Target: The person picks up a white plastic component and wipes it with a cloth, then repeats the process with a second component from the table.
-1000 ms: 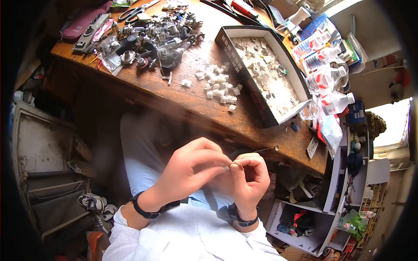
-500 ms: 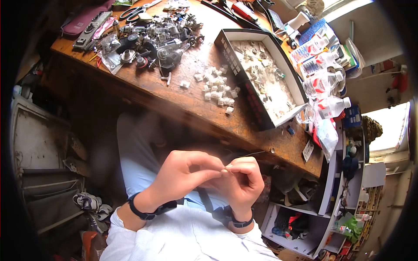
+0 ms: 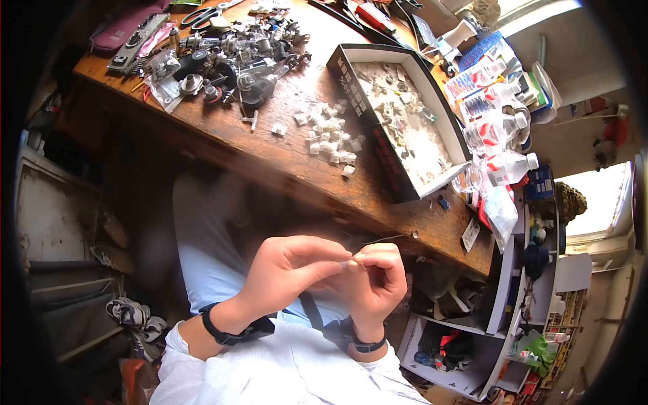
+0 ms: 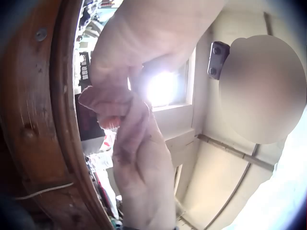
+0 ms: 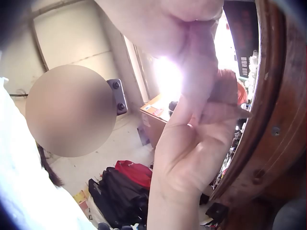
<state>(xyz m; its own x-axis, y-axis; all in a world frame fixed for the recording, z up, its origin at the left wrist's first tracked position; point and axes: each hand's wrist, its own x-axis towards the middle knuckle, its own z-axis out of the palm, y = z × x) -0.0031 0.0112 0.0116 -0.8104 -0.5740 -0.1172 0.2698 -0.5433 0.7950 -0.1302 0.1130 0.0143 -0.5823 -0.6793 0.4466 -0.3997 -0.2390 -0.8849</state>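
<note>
In the head view both hands meet fingertip to fingertip in front of the desk edge, above the lap. My left hand (image 3: 280, 273) pinches a small whitish piece (image 3: 345, 264) between thumb and forefinger. Right against it, my right hand (image 3: 379, 283) has thumb and forefinger pressed together on a thin brownish strand (image 3: 364, 262), its other fingers curled. What exactly the tiny piece is, I cannot tell. The wrist views show the fingers overlapping, which hides it there. Small white plastic parts (image 3: 329, 135) lie loose on the desk beyond the hands.
A black-sided open box (image 3: 405, 128) holding many small parts stands on the wooden desk (image 3: 223, 138). To its left is a heap of bulbs and fittings (image 3: 246, 61), with scissors (image 3: 206, 15) behind. Plastic bottles (image 3: 503, 135) line the right side. Shelves (image 3: 445, 358) stand lower right.
The fingertips of both hands have come closer together, and the left fingers have flattened around the piece. The desk has shifted slightly left in the head view.
</note>
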